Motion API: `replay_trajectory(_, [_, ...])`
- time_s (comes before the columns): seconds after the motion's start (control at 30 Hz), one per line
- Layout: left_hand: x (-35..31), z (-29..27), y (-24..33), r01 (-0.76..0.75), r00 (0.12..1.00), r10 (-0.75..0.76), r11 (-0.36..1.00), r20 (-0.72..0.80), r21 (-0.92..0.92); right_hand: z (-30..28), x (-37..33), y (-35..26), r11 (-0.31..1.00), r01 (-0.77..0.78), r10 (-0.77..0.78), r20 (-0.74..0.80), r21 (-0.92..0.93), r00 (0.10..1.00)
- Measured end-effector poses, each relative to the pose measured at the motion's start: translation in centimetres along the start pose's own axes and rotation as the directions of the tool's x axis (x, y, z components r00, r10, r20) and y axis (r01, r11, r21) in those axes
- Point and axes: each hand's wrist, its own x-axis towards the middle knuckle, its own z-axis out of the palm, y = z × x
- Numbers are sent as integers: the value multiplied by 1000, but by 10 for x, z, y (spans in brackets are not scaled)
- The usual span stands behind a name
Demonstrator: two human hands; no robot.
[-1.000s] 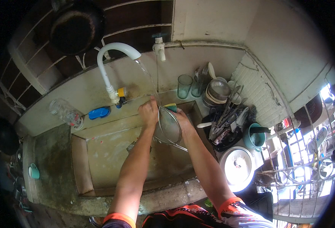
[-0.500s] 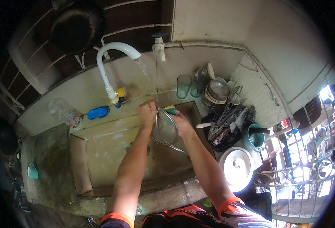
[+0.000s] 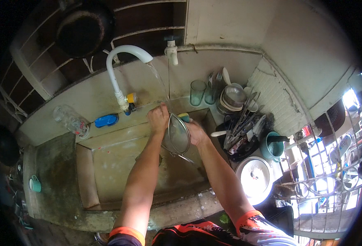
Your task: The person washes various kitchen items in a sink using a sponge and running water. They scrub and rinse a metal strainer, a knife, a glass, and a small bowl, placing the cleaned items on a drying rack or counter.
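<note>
A round metal strainer (image 3: 177, 138) with fine mesh is held tilted over the sink (image 3: 111, 172). My left hand (image 3: 159, 118) is closed at its rim, knuckles up, just below the stream of running water (image 3: 159, 77). On the strainer's other side, my right hand (image 3: 195, 133) presses a yellow and green sponge (image 3: 184, 117) to the upper rim. The fingertips of that hand are partly hidden behind the mesh. A dark object on the sink floor is mostly covered by my left forearm.
A white curved faucet (image 3: 125, 50) arches over the sink. To the right stand drinking glasses (image 3: 197, 93), stacked bowls (image 3: 234, 96), a black rack of utensils (image 3: 242, 139), a teal pot (image 3: 273, 146) and white plates (image 3: 255, 179). A blue brush (image 3: 106, 120) and glass jar (image 3: 71, 121) lie left.
Both hands and the strainer have shifted only slightly, with the strainer's tilt a little different. The sponge stays at the rim and water keeps running.
</note>
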Motion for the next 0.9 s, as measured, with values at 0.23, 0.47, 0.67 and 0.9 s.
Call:
replay_trajectory(0.23, [10, -13, -5, 47, 998, -49, 998, -31, -38, 4, 7, -32, 967, 111, -127, -58, -230, 990])
replay_trajectory(0.47, [11, -32, 2, 140, 989, -146, 982, -35, -126, 21, 10, -46, 835, 141, -297, -221, -531, 929])
replay_trajectory(0.67, [17, -43, 9, 325, 945, -321, 944, 63, -65, 35, -10, -46, 603, 342, -446, 51, -721, 894])
replay_trajectory(0.9, [23, -75, 12, 447, 831, -191, 788, 523, -422, 32, -12, -48, 503, 302, -413, 81, -810, 907])
